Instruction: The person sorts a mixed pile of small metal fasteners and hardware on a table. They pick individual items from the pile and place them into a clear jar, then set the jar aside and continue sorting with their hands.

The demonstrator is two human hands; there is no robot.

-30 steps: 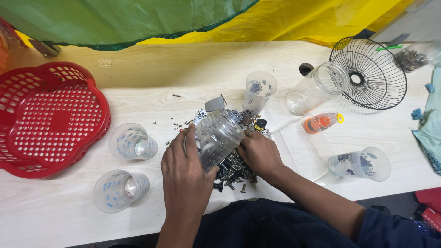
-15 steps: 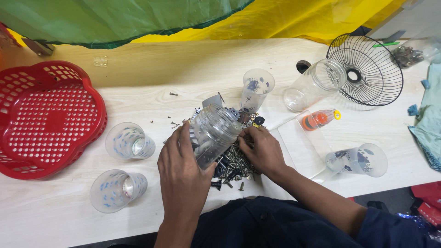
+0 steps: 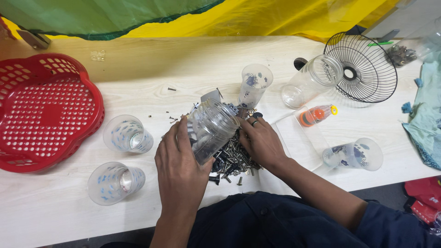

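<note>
Head camera: a person's left hand (image 3: 181, 158) wraps its fingers around a clear plastic jar (image 3: 212, 129), holding it tilted on its side over a heap of screws (image 3: 234, 160) at the centre of a pale wooden table (image 3: 138, 82). The right hand (image 3: 262, 142), at 3 o'clock from the jar, rests on the heap with fingers curled into the screws; whether any are pinched between them cannot be told. The jar looks mostly empty, with a few dark pieces inside, while the bulk of the screws lies loose beneath it and strays are scattered toward 10 o'clock, so the sorting appears at an early or middle stage. Printed plastic cups (image 3: 127, 134) lie tipped at 9 o'clock and 8 o'clock, another stands at 1 o'clock, a fourth lies at 4 o'clock. A red perforated basket (image 3: 41, 108) sits far left; a second clear jar (image 3: 312, 80) and a black wire fan guard (image 3: 363, 71) lie at 2 o'clock.
</note>
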